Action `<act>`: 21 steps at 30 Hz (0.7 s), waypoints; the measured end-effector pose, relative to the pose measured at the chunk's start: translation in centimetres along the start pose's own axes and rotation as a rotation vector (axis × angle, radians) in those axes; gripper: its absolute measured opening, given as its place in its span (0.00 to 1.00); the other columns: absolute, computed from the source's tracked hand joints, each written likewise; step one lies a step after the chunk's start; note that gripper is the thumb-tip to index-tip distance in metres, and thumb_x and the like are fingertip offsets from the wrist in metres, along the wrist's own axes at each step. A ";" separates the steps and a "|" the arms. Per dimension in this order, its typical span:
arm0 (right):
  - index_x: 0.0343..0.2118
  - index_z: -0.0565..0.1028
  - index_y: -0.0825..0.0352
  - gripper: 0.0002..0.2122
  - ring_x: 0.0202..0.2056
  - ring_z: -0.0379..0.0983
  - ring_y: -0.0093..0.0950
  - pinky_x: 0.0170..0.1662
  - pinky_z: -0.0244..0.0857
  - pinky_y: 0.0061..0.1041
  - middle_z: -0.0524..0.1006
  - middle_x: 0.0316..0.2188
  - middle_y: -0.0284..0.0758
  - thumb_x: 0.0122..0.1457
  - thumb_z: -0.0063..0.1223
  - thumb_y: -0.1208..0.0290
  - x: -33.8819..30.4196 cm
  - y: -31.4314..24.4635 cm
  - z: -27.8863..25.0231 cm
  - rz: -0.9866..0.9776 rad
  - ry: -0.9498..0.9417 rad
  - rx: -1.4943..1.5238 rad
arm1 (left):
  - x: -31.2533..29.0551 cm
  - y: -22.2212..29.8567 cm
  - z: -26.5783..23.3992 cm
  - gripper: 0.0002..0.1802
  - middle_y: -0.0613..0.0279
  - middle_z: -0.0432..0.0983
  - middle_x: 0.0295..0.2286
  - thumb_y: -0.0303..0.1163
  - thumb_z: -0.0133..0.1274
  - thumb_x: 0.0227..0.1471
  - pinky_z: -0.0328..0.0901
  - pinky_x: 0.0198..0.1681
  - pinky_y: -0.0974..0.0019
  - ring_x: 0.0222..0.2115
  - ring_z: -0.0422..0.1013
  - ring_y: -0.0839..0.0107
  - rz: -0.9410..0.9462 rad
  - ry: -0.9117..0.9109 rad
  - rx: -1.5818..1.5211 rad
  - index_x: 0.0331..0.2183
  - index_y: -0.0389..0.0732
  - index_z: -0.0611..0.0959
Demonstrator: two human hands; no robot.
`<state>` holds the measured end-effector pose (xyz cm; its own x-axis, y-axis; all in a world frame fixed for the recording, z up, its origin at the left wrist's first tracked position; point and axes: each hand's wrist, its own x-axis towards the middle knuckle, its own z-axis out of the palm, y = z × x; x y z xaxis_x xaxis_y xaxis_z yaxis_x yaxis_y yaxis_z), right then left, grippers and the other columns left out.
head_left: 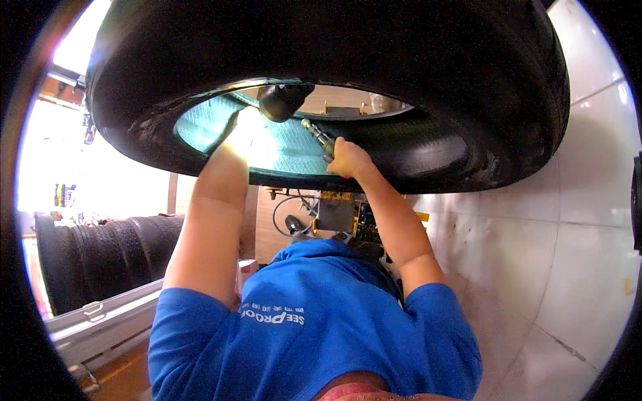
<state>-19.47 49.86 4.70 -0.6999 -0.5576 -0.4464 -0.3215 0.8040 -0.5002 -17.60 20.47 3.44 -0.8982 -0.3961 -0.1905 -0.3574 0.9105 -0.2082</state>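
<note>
The person in the blue short-sleeved shirt [314, 334] is leaning in under a large black rubber tyre [401, 60] that is hanging overhead, both bare arms reaching up through its opening. The right hand [349, 160] is closed in a fist around a slim metal hand tool with a ribbed shaft [317, 136], whose tip is angling up and left toward the pale, cross-hatched inner liner of the tyre [294, 147]. The left hand [251, 134] is up inside as well, but a bright glare there is washing it out, so I cannot tell whether it is open, closed or holding something. Just above the two hands a dark rounded object [284, 99] is sitting against the liner. To my eye the work is going well if the tool is kept steady and square to the liner, with the other hand bracing the tyre wall so that it is not swinging. Beyond the arms a yellow-and-grey machine with cables [338, 214] is standing, a row of black treaded tyres [110, 257] is lined up to the left, and a white tiled wall [575, 234] is running along the right.
</note>
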 end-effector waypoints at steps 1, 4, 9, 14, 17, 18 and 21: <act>0.45 0.67 0.74 0.28 0.44 0.76 0.45 0.47 0.70 0.41 0.77 0.41 0.51 0.42 0.63 0.63 -0.2 -0.1 -0.4 -0.018 0.003 0.008 | 0.1 -0.1 0.1 0.12 0.47 0.78 0.34 0.35 0.48 0.54 0.70 0.42 0.61 0.38 0.74 0.58 -0.002 -0.006 0.004 0.36 0.39 0.82; 0.45 0.68 0.74 0.27 0.45 0.76 0.45 0.47 0.70 0.40 0.77 0.42 0.50 0.43 0.62 0.63 -0.5 -0.5 -0.9 0.010 -0.031 0.037 | 0.1 -0.5 0.1 0.12 0.47 0.78 0.34 0.34 0.48 0.54 0.70 0.42 0.60 0.37 0.74 0.57 0.000 -0.023 0.017 0.35 0.39 0.82; 0.45 0.69 0.74 0.27 0.44 0.76 0.43 0.47 0.70 0.39 0.78 0.41 0.50 0.43 0.63 0.64 -0.3 -0.4 -0.4 0.021 -0.019 0.042 | 0.3 -0.4 0.3 0.11 0.47 0.78 0.33 0.32 0.48 0.53 0.69 0.41 0.59 0.37 0.74 0.55 0.000 -0.037 0.022 0.35 0.39 0.81; 0.45 0.69 0.74 0.28 0.44 0.76 0.44 0.47 0.70 0.39 0.78 0.41 0.50 0.43 0.64 0.63 -0.4 -0.5 -0.4 0.020 -0.025 0.037 | 0.2 -0.3 0.2 0.10 0.46 0.77 0.32 0.30 0.48 0.52 0.69 0.41 0.58 0.37 0.74 0.54 -0.006 -0.043 0.012 0.34 0.39 0.81; 0.44 0.68 0.73 0.28 0.45 0.75 0.45 0.47 0.70 0.38 0.77 0.41 0.52 0.44 0.64 0.61 -0.4 -0.1 -1.0 0.019 -0.036 0.042 | 0.8 0.3 -0.1 0.09 0.46 0.77 0.32 0.29 0.48 0.51 0.69 0.40 0.57 0.37 0.74 0.53 0.008 -0.037 0.005 0.33 0.38 0.81; 0.44 0.68 0.73 0.28 0.45 0.75 0.45 0.47 0.70 0.38 0.77 0.41 0.52 0.44 0.64 0.61 -0.4 0.1 -1.1 0.025 -0.032 0.044 | 1.0 0.7 -0.2 0.09 0.46 0.77 0.32 0.29 0.48 0.51 0.69 0.40 0.57 0.36 0.74 0.53 0.017 -0.035 0.004 0.33 0.38 0.81; 0.46 0.68 0.74 0.28 0.44 0.76 0.44 0.47 0.70 0.39 0.77 0.41 0.51 0.43 0.64 0.63 0.0 0.0 -0.2 0.005 -0.025 0.034 | 0.3 0.5 0.2 0.09 0.46 0.77 0.31 0.28 0.48 0.50 0.69 0.40 0.56 0.36 0.74 0.52 0.009 -0.035 -0.014 0.33 0.38 0.81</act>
<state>-19.61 49.93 4.80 -0.6853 -0.5587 -0.4672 -0.2955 0.7996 -0.5228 -18.03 20.78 3.10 -0.8921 -0.3915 -0.2254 -0.3530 0.9155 -0.1931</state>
